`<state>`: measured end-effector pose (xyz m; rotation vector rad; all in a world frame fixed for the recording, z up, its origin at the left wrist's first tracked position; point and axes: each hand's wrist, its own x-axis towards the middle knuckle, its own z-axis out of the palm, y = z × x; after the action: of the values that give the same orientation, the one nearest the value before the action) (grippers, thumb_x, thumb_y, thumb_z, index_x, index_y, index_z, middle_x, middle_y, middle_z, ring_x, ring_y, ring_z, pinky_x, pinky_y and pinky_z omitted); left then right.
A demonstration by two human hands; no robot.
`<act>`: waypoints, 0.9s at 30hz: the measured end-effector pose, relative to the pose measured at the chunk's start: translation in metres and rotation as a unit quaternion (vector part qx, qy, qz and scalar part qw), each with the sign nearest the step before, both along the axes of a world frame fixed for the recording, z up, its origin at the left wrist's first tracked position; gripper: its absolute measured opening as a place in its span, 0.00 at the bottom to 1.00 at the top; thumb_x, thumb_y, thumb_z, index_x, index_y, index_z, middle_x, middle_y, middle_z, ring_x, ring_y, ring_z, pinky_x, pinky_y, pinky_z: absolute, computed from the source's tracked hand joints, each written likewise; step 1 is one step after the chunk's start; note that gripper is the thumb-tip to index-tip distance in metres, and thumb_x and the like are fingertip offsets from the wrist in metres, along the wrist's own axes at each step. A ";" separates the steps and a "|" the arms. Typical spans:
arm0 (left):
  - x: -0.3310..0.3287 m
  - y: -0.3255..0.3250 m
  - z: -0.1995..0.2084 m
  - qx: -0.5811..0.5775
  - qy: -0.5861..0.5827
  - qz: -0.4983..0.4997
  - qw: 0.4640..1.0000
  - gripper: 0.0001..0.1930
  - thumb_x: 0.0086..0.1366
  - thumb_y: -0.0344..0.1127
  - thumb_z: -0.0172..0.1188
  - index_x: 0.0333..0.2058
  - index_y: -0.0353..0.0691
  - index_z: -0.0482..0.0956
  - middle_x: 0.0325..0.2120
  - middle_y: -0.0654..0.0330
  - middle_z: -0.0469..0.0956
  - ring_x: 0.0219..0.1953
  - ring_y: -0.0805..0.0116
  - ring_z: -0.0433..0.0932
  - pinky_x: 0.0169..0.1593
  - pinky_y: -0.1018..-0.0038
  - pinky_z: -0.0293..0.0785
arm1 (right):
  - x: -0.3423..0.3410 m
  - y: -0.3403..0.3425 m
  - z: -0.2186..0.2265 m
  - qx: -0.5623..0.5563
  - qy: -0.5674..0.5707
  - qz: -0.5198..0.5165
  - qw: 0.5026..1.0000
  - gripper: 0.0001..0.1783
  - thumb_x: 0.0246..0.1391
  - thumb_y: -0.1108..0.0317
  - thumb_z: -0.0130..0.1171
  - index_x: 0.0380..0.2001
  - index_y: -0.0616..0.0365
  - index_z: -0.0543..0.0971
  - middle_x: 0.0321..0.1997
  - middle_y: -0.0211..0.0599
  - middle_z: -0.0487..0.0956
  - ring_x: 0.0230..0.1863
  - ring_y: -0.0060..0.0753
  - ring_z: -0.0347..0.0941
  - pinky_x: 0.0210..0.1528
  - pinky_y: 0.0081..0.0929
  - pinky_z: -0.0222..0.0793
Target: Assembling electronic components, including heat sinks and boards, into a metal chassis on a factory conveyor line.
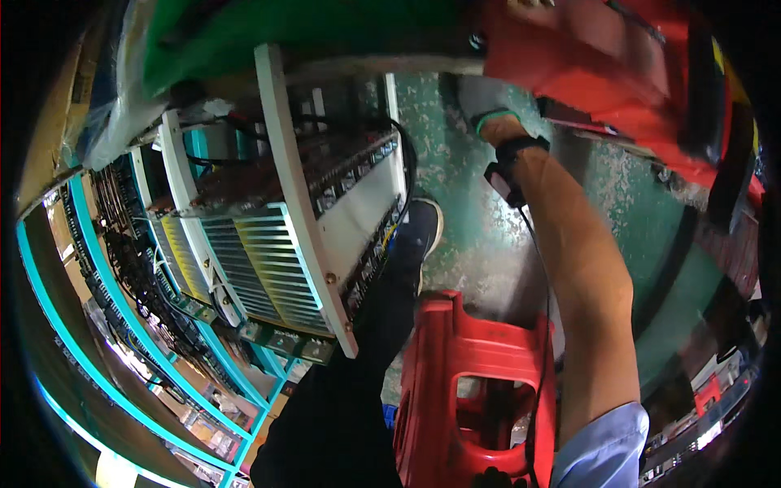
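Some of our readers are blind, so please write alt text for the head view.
A person's gloved right hand, with a black wristband, is stretched out over a worn green floor. A red plastic stool stands nearer the person; a white-framed rack is on the left.

Floor (439,142): green paint, worn, flaking in pale patches; bright glare near the centre. Left: teal metal shelf (50,317), stocked, small contents not distinguishable. Near: red plastic stool (498,351) with cut-out openings. Far: green-topped table (317,32). Lighting uneven; right edge dim.
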<state>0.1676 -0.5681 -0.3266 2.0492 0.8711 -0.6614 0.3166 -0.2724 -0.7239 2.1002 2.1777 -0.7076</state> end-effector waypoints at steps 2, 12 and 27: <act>0.004 -0.005 0.004 -0.012 0.000 -0.007 1.000 0.13 0.58 0.40 0.55 0.37 0.37 0.77 0.31 0.52 0.75 0.35 0.58 0.76 0.38 0.62 0.74 | -0.002 -0.004 0.012 -0.018 0.035 -0.008 0.999 0.12 0.57 0.67 0.51 0.37 0.59 0.81 0.39 0.51 0.81 0.38 0.57 0.79 0.39 0.44 0.76; 0.042 -0.062 0.043 -0.061 -0.016 -0.129 0.990 0.14 0.57 0.41 0.56 0.38 0.38 0.76 0.30 0.54 0.75 0.33 0.60 0.76 0.35 0.64 0.74 | 0.071 -0.230 0.128 -0.330 0.589 -0.215 0.705 0.13 0.56 0.68 0.65 0.40 0.63 0.78 0.36 0.37 0.81 0.32 0.29 0.80 0.35 0.25 0.78; 0.065 -0.099 0.057 -0.151 -0.015 -0.261 0.953 0.35 0.50 0.58 0.67 0.47 0.35 0.70 0.33 0.51 0.74 0.36 0.58 0.77 0.36 0.63 0.76 | 0.207 -0.491 0.295 -0.051 0.674 -0.501 0.540 0.10 0.51 0.70 0.53 0.36 0.64 0.76 0.33 0.38 0.75 0.31 0.34 0.70 0.34 0.30 0.66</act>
<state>0.2324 -0.6672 -0.2700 2.0004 0.1771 -0.9757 0.5232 -0.7635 -0.4284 2.8701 0.2047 -3.1805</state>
